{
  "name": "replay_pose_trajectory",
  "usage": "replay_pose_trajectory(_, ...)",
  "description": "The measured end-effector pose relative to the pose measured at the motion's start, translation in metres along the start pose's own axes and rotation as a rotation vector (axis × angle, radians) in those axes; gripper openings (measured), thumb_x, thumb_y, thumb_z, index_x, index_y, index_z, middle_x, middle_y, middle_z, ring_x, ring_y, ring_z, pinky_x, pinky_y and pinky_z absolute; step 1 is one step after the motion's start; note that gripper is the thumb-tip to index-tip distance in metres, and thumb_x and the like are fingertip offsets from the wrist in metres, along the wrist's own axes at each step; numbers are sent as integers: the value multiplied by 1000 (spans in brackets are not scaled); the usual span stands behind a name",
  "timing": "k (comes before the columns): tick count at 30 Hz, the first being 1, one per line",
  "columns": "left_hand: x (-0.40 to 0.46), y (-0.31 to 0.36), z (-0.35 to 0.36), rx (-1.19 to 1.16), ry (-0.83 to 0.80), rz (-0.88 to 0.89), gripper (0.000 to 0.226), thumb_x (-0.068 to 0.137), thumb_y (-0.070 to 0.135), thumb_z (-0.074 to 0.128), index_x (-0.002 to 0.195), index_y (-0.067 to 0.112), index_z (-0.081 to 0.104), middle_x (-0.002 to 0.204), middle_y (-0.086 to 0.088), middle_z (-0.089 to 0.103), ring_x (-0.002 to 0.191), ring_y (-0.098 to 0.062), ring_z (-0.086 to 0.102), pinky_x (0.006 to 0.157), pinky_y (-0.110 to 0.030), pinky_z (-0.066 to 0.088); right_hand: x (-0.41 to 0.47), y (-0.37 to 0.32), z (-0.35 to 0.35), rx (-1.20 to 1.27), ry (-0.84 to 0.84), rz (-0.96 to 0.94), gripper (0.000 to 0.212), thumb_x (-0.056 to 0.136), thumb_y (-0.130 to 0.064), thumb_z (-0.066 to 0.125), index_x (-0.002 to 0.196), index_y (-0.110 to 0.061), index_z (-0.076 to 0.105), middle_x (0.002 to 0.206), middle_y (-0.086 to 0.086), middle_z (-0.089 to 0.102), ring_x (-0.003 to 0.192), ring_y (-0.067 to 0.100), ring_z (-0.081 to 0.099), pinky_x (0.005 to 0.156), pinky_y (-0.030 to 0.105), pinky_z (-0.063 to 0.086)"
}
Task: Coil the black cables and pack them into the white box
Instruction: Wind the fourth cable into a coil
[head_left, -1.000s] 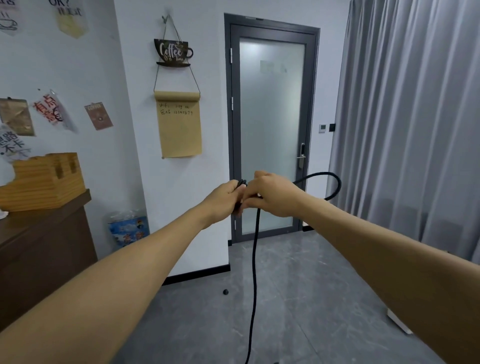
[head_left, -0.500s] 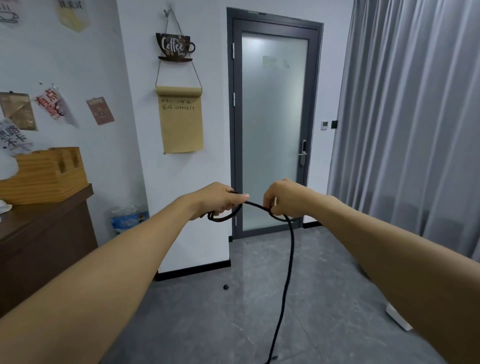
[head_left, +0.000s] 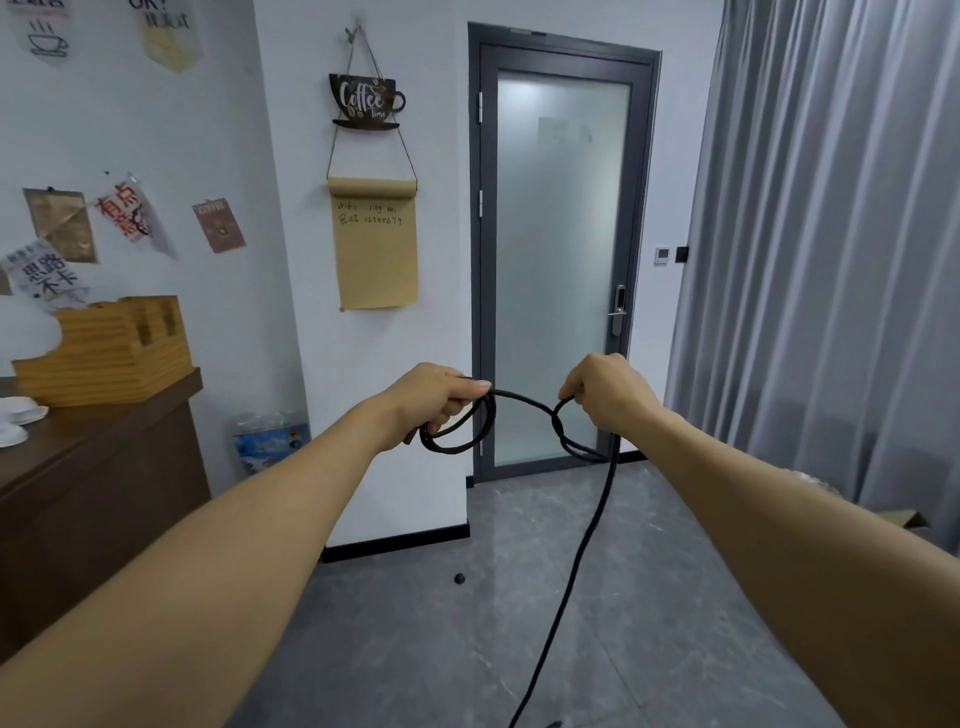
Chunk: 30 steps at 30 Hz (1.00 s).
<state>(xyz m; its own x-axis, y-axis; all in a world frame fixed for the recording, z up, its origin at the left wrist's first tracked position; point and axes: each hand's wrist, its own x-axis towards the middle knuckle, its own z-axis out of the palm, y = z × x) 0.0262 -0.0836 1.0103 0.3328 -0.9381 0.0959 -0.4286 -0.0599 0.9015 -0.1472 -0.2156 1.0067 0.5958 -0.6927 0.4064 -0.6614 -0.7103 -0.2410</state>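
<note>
Black cable (head_left: 519, 400) now spans two parted hands: a second ago they were pressed together. The left hand (head_left: 434, 397) grips small finished loops; the right hand (head_left: 605, 392) pinches a fresh bend, the rest trailing to the floor (head_left: 415, 623). Coiling has barely begun; no white box shows.

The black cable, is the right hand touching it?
Touching. The head view shows the right hand pinching the black cable where it loops.
</note>
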Motion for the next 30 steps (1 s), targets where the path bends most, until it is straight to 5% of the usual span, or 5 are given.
replay_pose_trajectory(3, 3, 1, 2, -64, 16, 17, 19, 92, 24, 59, 82, 10, 50, 55, 5, 25, 44, -9, 20, 40, -16, 23, -3, -2, 5, -129, 50, -101, 40, 90, 10, 47, 109, -17, 70, 112, 4, 60, 101, 21, 54, 72, 27, 44)
replay_pose_trajectory(8, 9, 4, 7, -153, 51, 36, 22, 91, 23, 60, 76, 13, 49, 53, 7, 25, 46, -10, 19, 41, -17, 22, -7, -13, 18, -141, -21, -201, 39, 90, 4, 47, 110, -21, 69, 114, 0, 56, 90, 24, 60, 72, 30, 48)
replay_pose_trajectory(16, 24, 3, 14, -305, 173, 41, 35, 91, 24, 61, 63, 18, 40, 48, 8, 26, 41, -9, 20, 40, -17, 23, -13, -24, 23, 584, -416, -40, 27, 84, -21, 65, 108, -11, 64, 103, 6, 69, 98, 26, 63, 90, 36, 50)
replay_pose_trajectory(25, 38, 7, 27, -300, 290, 27, 34, 91, 25, 61, 64, 17, 42, 48, 7, 29, 41, -10, 23, 44, -21, 23, -14, -26, 17, 1064, -386, 213, 17, 97, -7, 47, 80, -6, 52, 71, 10, 56, 66, 23, 61, 62, 27, 54)
replay_pose_trajectory(30, 43, -2, 28, -265, 359, -27, 34, 91, 27, 61, 66, 16, 41, 55, 2, 30, 49, -15, 24, 49, -25, 25, -12, -13, 3, 904, -407, 255, 22, 95, -15, 47, 73, -12, 48, 58, 0, 40, 45, 10, 32, 45, 21, 30)
